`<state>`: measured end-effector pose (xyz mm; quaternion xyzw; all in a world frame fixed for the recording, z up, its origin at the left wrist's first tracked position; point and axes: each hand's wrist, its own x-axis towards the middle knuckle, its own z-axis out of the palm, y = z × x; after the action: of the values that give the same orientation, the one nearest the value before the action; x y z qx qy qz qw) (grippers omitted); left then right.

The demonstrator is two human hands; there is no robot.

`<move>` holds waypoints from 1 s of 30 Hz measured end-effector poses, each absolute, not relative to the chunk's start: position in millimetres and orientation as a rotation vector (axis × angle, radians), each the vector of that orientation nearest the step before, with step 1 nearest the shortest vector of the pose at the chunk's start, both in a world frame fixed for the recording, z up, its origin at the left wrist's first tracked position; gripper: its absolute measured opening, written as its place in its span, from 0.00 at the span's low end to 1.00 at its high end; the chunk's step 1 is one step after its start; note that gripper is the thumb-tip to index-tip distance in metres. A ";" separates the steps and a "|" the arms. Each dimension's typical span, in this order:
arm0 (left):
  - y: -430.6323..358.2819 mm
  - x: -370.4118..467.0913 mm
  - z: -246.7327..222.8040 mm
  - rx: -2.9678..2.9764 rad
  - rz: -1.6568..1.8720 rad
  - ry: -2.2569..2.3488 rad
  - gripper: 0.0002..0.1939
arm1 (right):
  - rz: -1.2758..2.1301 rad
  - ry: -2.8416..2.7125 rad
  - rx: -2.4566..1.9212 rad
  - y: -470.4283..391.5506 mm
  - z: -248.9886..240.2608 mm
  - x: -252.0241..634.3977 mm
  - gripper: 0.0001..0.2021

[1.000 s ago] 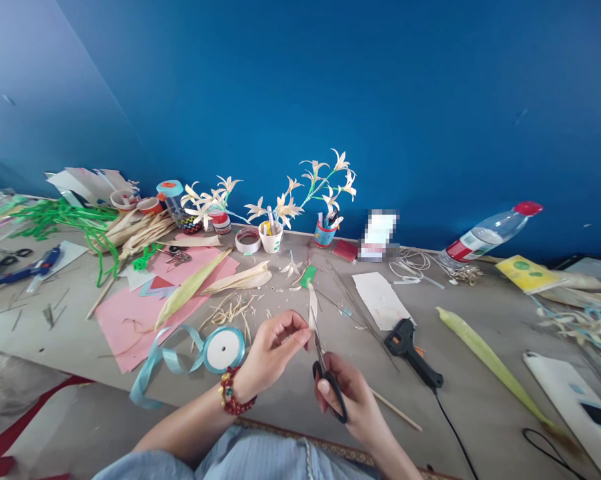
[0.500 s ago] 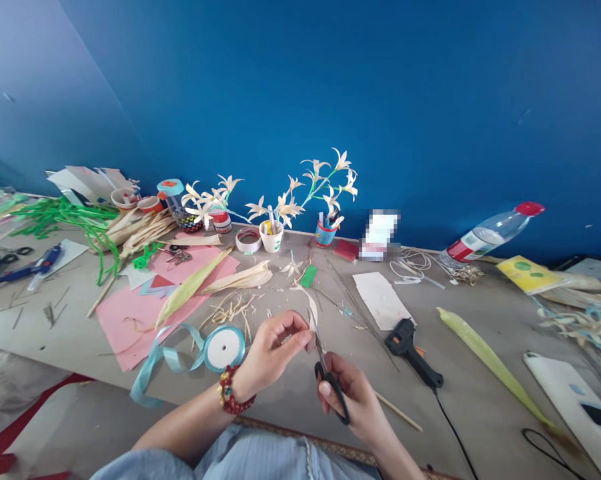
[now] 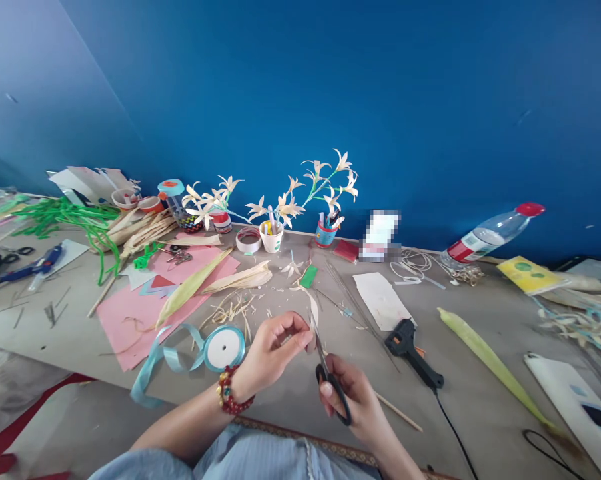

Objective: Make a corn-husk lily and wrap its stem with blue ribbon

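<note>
My left hand point(image 3: 275, 350), with a red bead bracelet on the wrist, is closed in a pinch on a narrow pale husk strip point(image 3: 313, 308). Black-handled scissors point(image 3: 336, 393) are in my right hand point(image 3: 357, 393), thumb and fingers in the loops. Their blades point away from me and lie against the strip, close to my left fingertips. A spool of light blue ribbon point(image 3: 224, 348) lies beside my left wrist. Beyond my hands are a small green piece point(image 3: 308, 276) and a loose pale flower point(image 3: 293, 267).
A black glue gun point(image 3: 413, 353) lies right of my hands, near a white card point(image 3: 383, 300). Husk flowers point(image 3: 285, 208) stand in cups along the blue wall. Pink paper point(image 3: 125, 327) and husks spread leftward. A tilted plastic bottle point(image 3: 490, 237) is at the back right.
Both hands hold almost the same place. The scissor blades and the strip show only a very slight shift; nothing has been let go.
</note>
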<state>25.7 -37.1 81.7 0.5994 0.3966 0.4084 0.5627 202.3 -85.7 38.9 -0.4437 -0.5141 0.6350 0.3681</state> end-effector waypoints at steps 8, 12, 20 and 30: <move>-36.0 24.3 82.0 1.402 0.952 0.935 0.12 | 1.616 -1.362 -1.166 -84.2 39.6 204.8 0.27; -36.0 22.6 82.7 1.400 0.941 0.918 0.13 | 1.596 -1.406 -1.189 -82.3 40.2 204.9 0.27; -30.6 9.5 82.2 1.396 0.883 0.908 0.10 | 1.592 -1.402 -1.238 -71.6 30.4 211.2 0.25; -20.8 4.7 82.1 1.489 0.542 0.837 0.11 | 1.544 -1.252 -1.086 -46.7 63.5 204.1 0.19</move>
<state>4.7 -20.8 82.1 0.6489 0.3648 0.2360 0.6246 204.1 -46.7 63.5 -0.4342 -0.5004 0.6174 0.4242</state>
